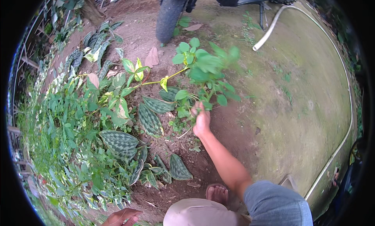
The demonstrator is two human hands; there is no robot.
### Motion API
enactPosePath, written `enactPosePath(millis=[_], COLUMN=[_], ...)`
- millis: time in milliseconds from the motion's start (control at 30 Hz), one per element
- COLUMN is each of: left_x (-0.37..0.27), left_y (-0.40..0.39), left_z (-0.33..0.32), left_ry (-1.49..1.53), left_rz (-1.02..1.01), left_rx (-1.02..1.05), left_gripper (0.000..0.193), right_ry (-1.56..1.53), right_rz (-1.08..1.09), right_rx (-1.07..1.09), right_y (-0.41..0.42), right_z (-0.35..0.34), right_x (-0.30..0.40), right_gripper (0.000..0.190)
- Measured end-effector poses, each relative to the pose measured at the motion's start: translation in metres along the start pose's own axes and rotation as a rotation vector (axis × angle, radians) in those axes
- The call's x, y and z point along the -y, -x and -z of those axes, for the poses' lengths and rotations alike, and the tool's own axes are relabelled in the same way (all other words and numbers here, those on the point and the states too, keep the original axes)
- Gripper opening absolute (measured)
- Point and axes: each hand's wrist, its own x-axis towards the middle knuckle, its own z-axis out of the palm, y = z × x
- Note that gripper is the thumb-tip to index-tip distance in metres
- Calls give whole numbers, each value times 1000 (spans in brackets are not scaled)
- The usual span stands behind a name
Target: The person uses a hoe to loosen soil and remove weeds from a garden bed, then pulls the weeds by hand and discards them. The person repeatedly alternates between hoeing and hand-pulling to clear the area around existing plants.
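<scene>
My right hand [202, 120] reaches out over the soil and grips the base of a bunch of leafy green stems [205, 67]. The upper leaves are blurred by motion. Thin pale stems or roots hang beside the fist. Left of it, dark mottled snake plant leaves [151, 119] spread low over the ground. A yellow-green stem with variegated leaves [152, 83] stretches between the bed and the bunch. My left hand [123, 217] shows only partly at the bottom edge, thumb and fingers slightly apart, with nothing visible in it.
Dense green plants [70, 132] fill the left side. A motorcycle's front tyre [170, 19] stands on the ground ahead. A white hose [348, 108] curves along the mossy paving [298, 108] at right. My bare toes [217, 193] show beside my knee [196, 211].
</scene>
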Motion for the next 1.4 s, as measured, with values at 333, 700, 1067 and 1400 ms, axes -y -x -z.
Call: enactPosePath(millis=[333, 700, 1067, 1400], left_x=[-31, 34, 86, 97], left_y=[-12, 18, 68, 82], left_z=[-22, -28, -17, -28], left_ry=[-126, -298, -336, -244], left_rz=[-228, -373, -207, -194], left_rx=[47, 99, 203, 178], left_gripper=[34, 34, 42, 47], right_ry=[-73, 881, 1242, 1416], right_rz=[-298, -136, 22, 274], right_rx=[-280, 92, 48, 1], right_y=[25, 66, 120, 30], right_z=[-10, 12, 18, 59], right_x=[47, 110, 51, 41], right_gripper=[45, 49, 32, 27])
